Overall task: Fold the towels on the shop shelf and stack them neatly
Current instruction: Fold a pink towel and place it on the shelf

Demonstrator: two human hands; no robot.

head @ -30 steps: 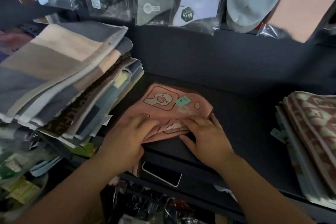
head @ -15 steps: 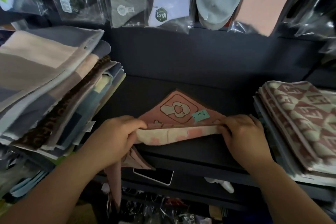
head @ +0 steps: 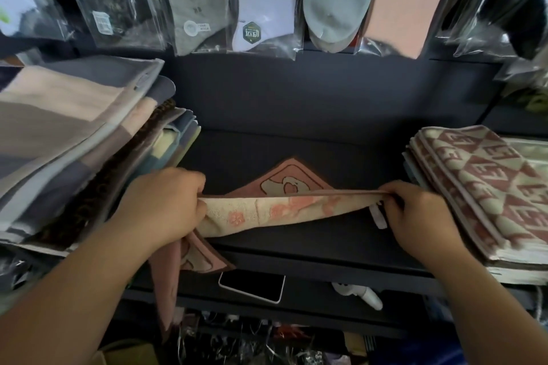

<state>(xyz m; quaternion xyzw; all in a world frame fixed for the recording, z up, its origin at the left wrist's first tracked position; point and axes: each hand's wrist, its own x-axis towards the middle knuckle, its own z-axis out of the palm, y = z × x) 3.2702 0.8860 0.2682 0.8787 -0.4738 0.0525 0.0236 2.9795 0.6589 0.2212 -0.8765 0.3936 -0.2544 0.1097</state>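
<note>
- Dark shop shelf [head: 296,243] fills the middle of the view, its flat top running left to right with a dark back panel behind it; bagged socks [head: 252,3] hang in a row above.
- Left stack [head: 74,142] of folded towels in grey, beige, peach and brown sits on the shelf's left end, its layers splayed and leaning toward the centre; its near edge lies just beside the left hand.
- Right stack [head: 480,187] of cream towels with a dark red checked pattern lies on the shelf's right end, edges fairly even; it is just beside the right hand.
- Pink towel [head: 278,209] is between the two stacks, over the shelf's front part; its stretched fold runs left to right as a long band, cream underside with pink flowers facing the camera; behind the band a pink corner with a cartoon print points away toward the back panel; another pink part hangs down past the shelf front below the left hand.
- Left hand [head: 166,204] is closed in a fist round the towel's left end, knuckles up.
- Right hand [head: 415,210] pinches the towel's right end, fingers curled over the fold; a small white tag [head: 378,216] hangs just beside it.
- Phone [head: 252,286], screen dark, lies on a lower ledge beneath the towel; a small white object [head: 363,295] lies near it to the right.
</note>
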